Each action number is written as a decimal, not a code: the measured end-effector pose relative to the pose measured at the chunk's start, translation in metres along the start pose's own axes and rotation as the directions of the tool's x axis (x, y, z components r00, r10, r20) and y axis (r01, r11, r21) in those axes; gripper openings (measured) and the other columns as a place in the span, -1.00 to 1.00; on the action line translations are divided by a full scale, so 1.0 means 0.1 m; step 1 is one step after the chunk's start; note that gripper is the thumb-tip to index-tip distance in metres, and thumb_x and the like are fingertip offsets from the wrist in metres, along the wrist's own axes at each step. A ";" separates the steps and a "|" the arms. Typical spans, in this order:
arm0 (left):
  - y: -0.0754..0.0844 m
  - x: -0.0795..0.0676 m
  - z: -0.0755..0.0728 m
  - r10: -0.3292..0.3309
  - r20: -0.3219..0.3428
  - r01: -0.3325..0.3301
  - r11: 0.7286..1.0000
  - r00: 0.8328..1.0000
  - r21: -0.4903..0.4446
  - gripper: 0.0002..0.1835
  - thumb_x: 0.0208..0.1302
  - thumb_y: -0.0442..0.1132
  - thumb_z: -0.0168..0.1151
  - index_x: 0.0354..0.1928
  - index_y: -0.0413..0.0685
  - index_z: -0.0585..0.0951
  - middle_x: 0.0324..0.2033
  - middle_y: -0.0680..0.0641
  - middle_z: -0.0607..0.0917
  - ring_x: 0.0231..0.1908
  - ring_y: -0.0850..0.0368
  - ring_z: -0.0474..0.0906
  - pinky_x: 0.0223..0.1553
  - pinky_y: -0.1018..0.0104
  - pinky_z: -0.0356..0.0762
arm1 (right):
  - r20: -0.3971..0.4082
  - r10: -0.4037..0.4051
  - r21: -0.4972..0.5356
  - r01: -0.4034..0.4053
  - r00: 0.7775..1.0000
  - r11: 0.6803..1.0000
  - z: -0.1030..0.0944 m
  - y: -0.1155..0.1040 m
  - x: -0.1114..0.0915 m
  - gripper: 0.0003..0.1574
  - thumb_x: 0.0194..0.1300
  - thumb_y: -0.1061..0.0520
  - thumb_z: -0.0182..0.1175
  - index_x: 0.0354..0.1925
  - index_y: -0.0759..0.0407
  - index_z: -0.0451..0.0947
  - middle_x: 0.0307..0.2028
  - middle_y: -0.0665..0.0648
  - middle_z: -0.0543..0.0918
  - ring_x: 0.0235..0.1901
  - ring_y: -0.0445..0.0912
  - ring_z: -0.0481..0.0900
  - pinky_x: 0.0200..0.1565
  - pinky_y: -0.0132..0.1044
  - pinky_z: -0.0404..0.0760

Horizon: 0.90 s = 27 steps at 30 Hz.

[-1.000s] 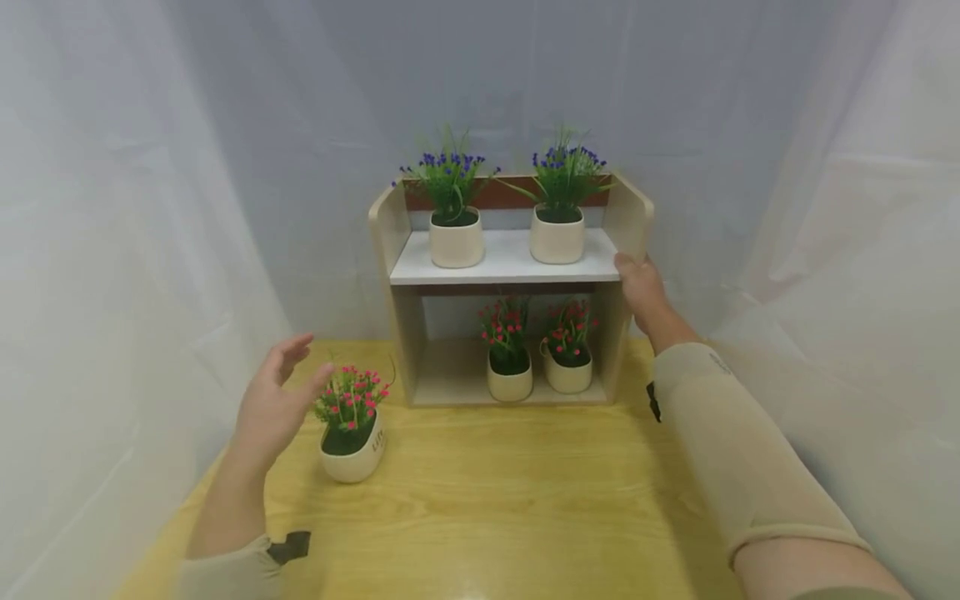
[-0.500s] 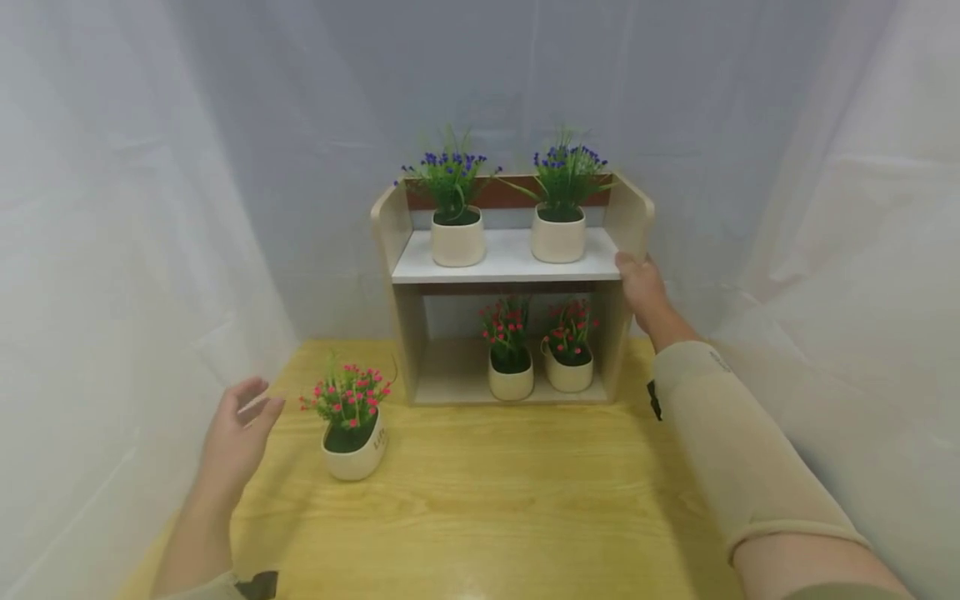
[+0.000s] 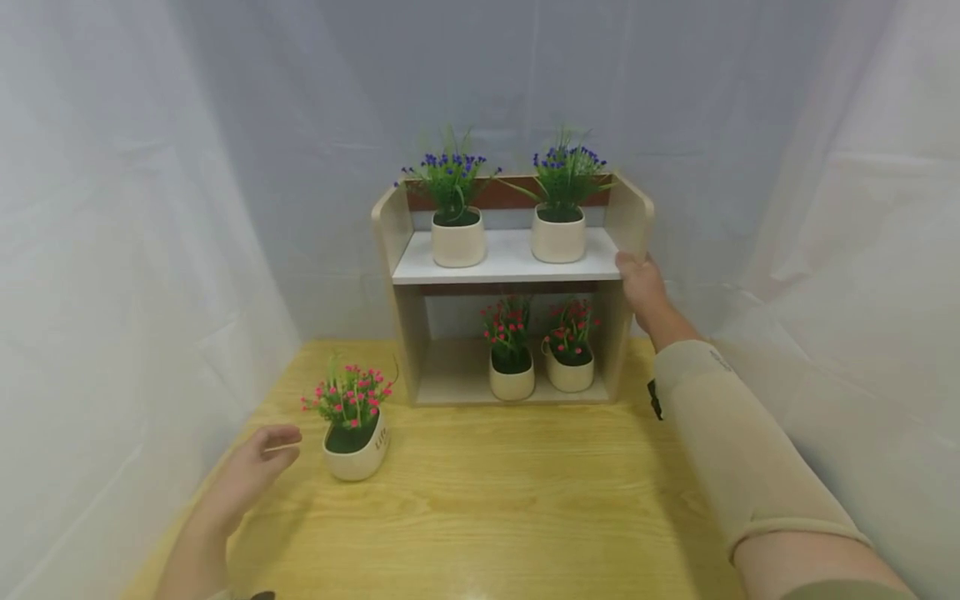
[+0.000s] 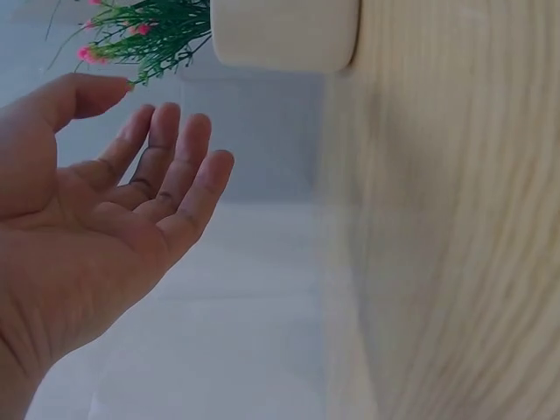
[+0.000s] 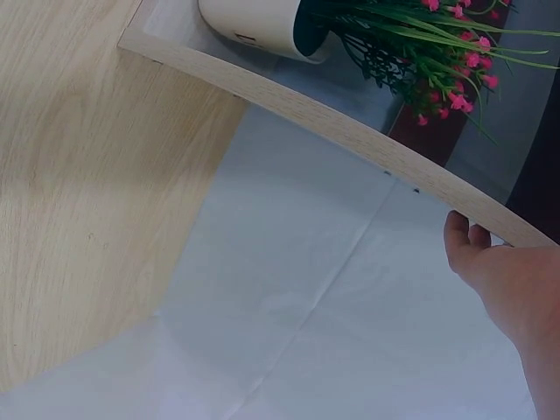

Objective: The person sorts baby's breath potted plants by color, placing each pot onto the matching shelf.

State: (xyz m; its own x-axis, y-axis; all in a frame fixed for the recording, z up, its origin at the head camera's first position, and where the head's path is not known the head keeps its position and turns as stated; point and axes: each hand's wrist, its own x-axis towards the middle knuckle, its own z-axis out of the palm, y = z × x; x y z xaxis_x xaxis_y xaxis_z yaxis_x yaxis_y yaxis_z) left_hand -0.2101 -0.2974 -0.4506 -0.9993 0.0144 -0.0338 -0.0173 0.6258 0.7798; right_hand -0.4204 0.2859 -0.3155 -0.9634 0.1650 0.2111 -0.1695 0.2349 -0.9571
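My left hand [image 3: 246,477] hovers over the table with relaxed, slightly bent fingers, holding nothing. Just right of it stands a potted plant [image 3: 356,457] with pink flowers and lettering on its cream pot. In the left wrist view, the palm and fingers [image 4: 199,179] show, apart from the pot [image 4: 284,33]. My right hand [image 3: 642,290] grips the right side panel of a two-tier shelf [image 3: 517,273], thumb at the front edge by the upper board. From the right wrist view, fingertips [image 5: 457,229] lie against the panel's outer face [image 5: 332,131].
Two blue-flowered potted plants, one left [image 3: 458,242] and one right [image 3: 558,237], stand on the upper board. Below are two pink-red-flowered plants, one near the middle [image 3: 512,382] and one at right [image 3: 572,373]. Pale sheeting [image 3: 480,75] surrounds the wooden table [image 3: 487,500].
My left hand has drawn left from the pink flowers, then come down lower beside the pot. My right hand stays on the shelf panel.
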 end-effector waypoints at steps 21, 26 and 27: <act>-0.02 0.16 0.34 -0.017 0.201 0.016 1.000 0.979 0.003 0.30 0.42 0.13 0.45 0.73 -0.29 -0.28 0.71 -0.49 -0.16 0.62 -0.59 0.09 0.53 -0.49 0.30 | -0.015 0.027 -0.018 -0.027 1.000 0.999 0.01 -0.02 -0.04 -0.13 0.73 -0.19 -0.14 0.70 0.27 0.04 0.60 0.39 0.31 0.56 0.22 0.26 0.71 0.09 0.15; 0.04 0.21 0.40 -0.021 0.207 0.015 0.999 0.978 0.029 0.41 0.37 0.20 0.47 0.72 -0.27 -0.39 0.71 -0.48 -0.26 0.63 -0.60 0.03 0.54 -0.51 0.23 | -0.018 0.023 -0.004 -0.023 1.000 1.000 0.02 -0.01 -0.03 -0.14 0.73 -0.18 -0.13 0.70 0.25 0.04 0.61 0.36 0.31 0.58 0.19 0.25 0.72 0.07 0.14; 0.05 0.22 0.41 -0.018 0.208 0.010 0.999 0.978 0.038 0.41 0.37 0.21 0.47 0.72 -0.28 -0.40 0.71 -0.48 -0.27 0.62 -0.62 0.02 0.54 -0.51 0.23 | -0.019 0.021 -0.003 -0.021 1.000 1.000 0.02 -0.01 -0.03 -0.14 0.73 -0.18 -0.13 0.71 0.24 0.04 0.61 0.36 0.31 0.58 0.19 0.26 0.72 0.06 0.14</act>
State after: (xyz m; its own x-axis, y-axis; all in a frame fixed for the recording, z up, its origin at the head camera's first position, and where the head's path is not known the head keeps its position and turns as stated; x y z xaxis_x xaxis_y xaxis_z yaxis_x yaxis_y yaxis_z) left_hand -0.2309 -0.2620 -0.4730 -0.9703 0.1648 -0.1769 -0.0264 0.6552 0.7550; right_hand -0.4178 0.2832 -0.3156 -0.9627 0.1878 0.1950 -0.1488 0.2346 -0.9606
